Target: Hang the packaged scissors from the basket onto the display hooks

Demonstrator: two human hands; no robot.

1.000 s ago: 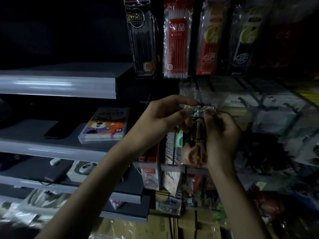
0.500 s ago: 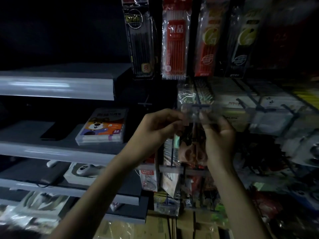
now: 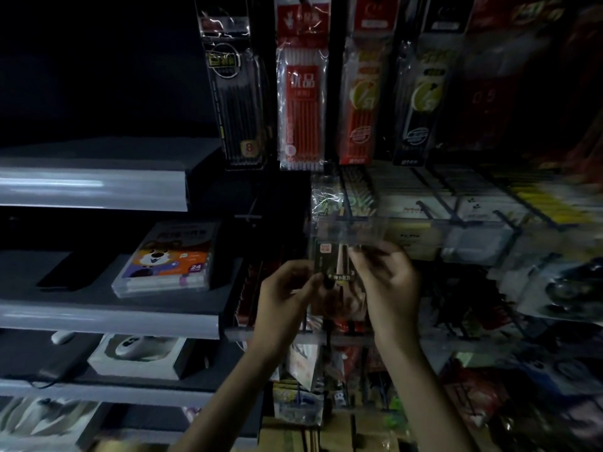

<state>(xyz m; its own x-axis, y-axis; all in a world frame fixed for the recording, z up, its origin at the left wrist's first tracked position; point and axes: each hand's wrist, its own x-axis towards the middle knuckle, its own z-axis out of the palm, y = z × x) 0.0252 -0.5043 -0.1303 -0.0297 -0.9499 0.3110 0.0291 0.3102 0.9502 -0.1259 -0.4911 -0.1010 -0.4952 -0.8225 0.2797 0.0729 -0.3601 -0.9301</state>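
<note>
In the dim head view a packaged pair of scissors (image 3: 336, 265) in a dark card with a clear wrap is held upright between both hands. My left hand (image 3: 287, 295) pinches its left edge and my right hand (image 3: 388, 282) grips its upper right side. The package top sits just under the clear price strip (image 3: 346, 230) at the tip of a black display hook (image 3: 349, 207). Whether the hook passes through the package hole cannot be made out. The basket is out of view.
Pen and refill packs (image 3: 301, 102) hang above. More hooks with white boxes (image 3: 470, 207) run to the right. Grey shelves at left carry a crayon box (image 3: 169, 256) and a boxed mouse (image 3: 137, 353). Hanging goods fill the space below the hands.
The camera view has tilted upward, so my hands and the package sit lower in frame. My right hand has shifted from the package top to its upper right side.
</note>
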